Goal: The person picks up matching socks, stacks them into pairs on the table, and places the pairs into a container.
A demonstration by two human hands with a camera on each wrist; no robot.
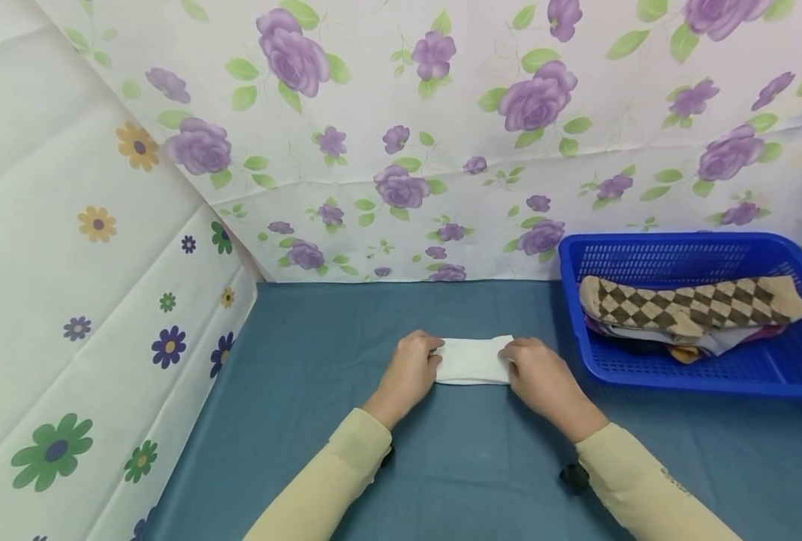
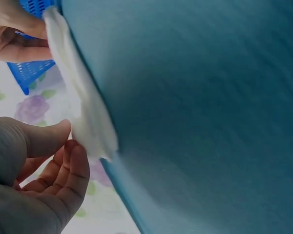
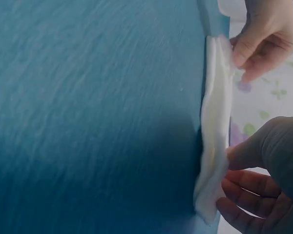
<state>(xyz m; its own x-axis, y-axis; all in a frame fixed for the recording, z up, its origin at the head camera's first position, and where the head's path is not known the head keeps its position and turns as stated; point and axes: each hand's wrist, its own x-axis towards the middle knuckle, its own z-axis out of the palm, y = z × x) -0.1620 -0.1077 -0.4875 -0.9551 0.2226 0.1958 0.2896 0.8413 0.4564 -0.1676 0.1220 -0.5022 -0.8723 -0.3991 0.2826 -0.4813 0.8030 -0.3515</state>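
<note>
A folded white sock (image 1: 473,361) lies flat on the blue-green cloth in the head view, its layers stacked in a short rectangle. My left hand (image 1: 409,371) pinches its left end between thumb and bent fingers. At the right end, my right hand (image 1: 544,383) pinches the edge the same way, thumb on the near side. The left wrist view shows the sock (image 2: 80,90) edge-on, with the left thumb and fingertips right at its end. From the right wrist, the layered edge of the sock (image 3: 216,126) shows between both hands.
A blue plastic basket (image 1: 685,382) stands to the right, holding a brown and beige argyle sock (image 1: 694,302) atop several other folded pieces. The blue-green cloth (image 1: 293,421) covers the table. Floral sheets (image 1: 347,203) hang behind and at the left.
</note>
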